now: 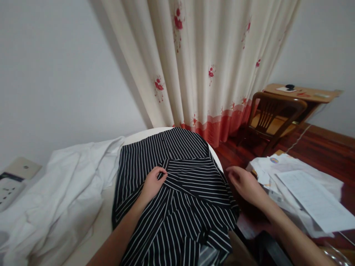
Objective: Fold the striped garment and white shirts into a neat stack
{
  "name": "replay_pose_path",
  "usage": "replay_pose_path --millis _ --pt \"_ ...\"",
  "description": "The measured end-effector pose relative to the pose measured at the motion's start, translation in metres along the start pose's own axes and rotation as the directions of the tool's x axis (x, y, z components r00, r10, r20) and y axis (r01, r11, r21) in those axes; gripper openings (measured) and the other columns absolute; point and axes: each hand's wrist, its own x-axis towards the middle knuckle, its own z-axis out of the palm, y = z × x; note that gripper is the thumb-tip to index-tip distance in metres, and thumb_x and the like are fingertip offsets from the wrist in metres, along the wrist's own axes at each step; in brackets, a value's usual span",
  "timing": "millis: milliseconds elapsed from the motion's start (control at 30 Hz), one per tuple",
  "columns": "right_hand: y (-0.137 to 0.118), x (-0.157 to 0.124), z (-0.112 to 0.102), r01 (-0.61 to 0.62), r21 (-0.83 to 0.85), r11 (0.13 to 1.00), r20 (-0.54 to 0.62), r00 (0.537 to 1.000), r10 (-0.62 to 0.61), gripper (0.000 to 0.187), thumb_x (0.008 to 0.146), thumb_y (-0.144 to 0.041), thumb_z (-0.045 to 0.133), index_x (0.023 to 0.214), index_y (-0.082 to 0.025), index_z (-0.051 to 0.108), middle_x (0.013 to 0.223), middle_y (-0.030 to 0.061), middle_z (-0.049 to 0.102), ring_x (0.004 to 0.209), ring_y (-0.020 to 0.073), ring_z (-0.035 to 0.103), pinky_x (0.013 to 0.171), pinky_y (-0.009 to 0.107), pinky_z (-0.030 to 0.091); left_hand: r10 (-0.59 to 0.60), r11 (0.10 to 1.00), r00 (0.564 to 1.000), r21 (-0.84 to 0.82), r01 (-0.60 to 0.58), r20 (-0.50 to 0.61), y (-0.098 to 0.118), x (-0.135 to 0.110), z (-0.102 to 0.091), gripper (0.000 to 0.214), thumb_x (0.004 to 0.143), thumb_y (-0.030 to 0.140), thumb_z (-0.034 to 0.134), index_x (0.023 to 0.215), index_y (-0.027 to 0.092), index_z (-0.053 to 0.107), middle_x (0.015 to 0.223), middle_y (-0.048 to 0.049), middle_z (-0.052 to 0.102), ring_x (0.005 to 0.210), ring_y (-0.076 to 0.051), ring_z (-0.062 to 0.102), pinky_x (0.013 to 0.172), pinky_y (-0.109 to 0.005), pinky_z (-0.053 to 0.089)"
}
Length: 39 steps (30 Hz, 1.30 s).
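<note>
A black shirt with thin white stripes lies partly folded over a rounded white surface, its stripes running in different directions where layers cross. On its middle, my left hand pinches a bit of the cloth between thumb and fingers. My right hand is off the shirt's right edge, apart from it, with its fingers curled in and nothing visible in them. Folds at the near end are bunched, and a greyish patch shows among them.
Rumpled white cloth lies at the left beside a power strip. Papers are stacked at the right. Farther back stand a wooden chair and a desk. A flowered curtain hangs behind the white surface.
</note>
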Motion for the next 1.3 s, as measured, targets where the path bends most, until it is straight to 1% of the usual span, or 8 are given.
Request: replay_pose_path --millis 167,400,567,767,967,1067,1200,1300 --pt "-0.008 0.094 0.040 0.247 -0.107 0.963 0.084 0.967 -0.239 0.032 0.093 -0.022 0.049 0.119 -0.024 0.067 0.114 0.0090 0.070 0.106 0.0262 0.056 0.095 0.044 0.042 0.048 0.999 0.998 0.016 -0.049 0.038 0.010 -0.001 -0.003 0.011 0.084 0.024 0.062 0.092 0.022 0.068 0.102 -0.0049 0.068 0.101 -0.022 0.066 0.098 -0.043 0.052" --pt "0.014 0.131 0.044 0.381 -0.326 0.865 0.280 0.913 -0.297 0.018 0.095 -0.034 0.058 0.090 -0.022 0.071 0.098 0.0075 0.069 0.105 0.0270 0.051 0.099 0.050 0.030 -0.003 0.999 0.985 -0.052 0.012 0.175 0.040 0.002 -0.005 0.023 0.086 0.024 0.062 0.106 0.024 0.071 0.112 -0.0048 0.067 0.102 -0.019 0.066 0.093 -0.037 0.055" --pt "0.026 0.133 0.030 0.353 -0.343 0.870 0.265 0.925 -0.271 0.016 0.095 -0.026 0.056 0.089 -0.022 0.070 0.104 0.0070 0.065 0.106 0.0248 0.051 0.100 0.048 0.032 -0.012 0.999 0.977 0.052 0.001 0.213 0.038 0.006 0.001 0.024 0.084 0.019 0.063 0.106 0.024 0.071 0.114 -0.0049 0.067 0.105 -0.021 0.065 0.090 -0.038 0.056" --pt "0.017 0.108 0.036 0.308 -0.363 0.879 0.090 0.951 -0.296 0.029 0.099 -0.022 0.045 0.119 -0.024 0.066 0.128 0.0100 0.060 0.122 0.0271 0.049 0.103 0.048 0.037 0.080 0.972 0.962 0.195 -0.133 0.260 0.027 -0.001 0.005 0.025 0.087 0.021 0.064 0.110 0.026 0.072 0.124 -0.0055 0.062 0.115 -0.024 0.062 0.102 -0.046 0.052" --pt "-0.013 0.085 0.069 0.403 -0.347 0.847 0.121 0.915 -0.385 0.043 0.102 -0.022 0.035 0.139 -0.019 0.057 0.145 0.0125 0.053 0.137 0.0278 0.043 0.114 0.050 0.033 0.074 0.903 0.997 0.426 -0.051 -0.036 0.022 0.005 0.004 0.036 0.098 0.014 0.041 0.118 0.021 0.069 0.127 -0.0086 0.062 0.121 -0.023 0.060 0.112 -0.047 0.045" --pt "-0.022 0.083 0.089 0.394 -0.368 0.842 0.178 0.919 -0.352 0.046 0.103 -0.027 0.035 0.144 -0.017 0.052 0.153 0.0132 0.048 0.145 0.0295 0.037 0.118 0.053 0.031 0.105 0.884 0.990 0.447 -0.136 0.093 0.030 0.005 0.009 0.041 0.102 0.018 0.035 0.134 0.020 0.060 0.144 -0.0084 0.056 0.136 -0.022 0.050 0.119 -0.047 0.037" --pt "-0.019 0.080 0.107 0.414 -0.408 0.814 0.270 0.906 -0.326 0.052 0.102 -0.037 0.040 0.152 -0.021 0.045 0.161 0.0101 0.037 0.150 0.0307 0.028 0.120 0.056 0.027 0.066 0.820 0.930 0.512 -0.258 0.362 0.036 -0.011 0.024 0.053 0.106 0.044 0.036 0.156 0.027 0.036 0.164 -0.0058 0.033 0.154 -0.027 0.021 0.123 -0.059 0.019" --pt "-0.011 0.077 0.110 0.446 -0.432 0.784 0.304 0.891 -0.339 0.054 0.104 -0.042 0.037 0.154 -0.022 0.042 0.164 0.0095 0.032 0.152 0.0288 0.025 0.122 0.055 0.023 0.014 0.798 0.919 0.549 -0.247 0.393 0.033 -0.024 0.031 0.058 0.105 0.054 0.033 0.158 0.031 0.029 0.168 -0.0031 0.023 0.156 -0.028 0.013 0.123 -0.061 0.017"
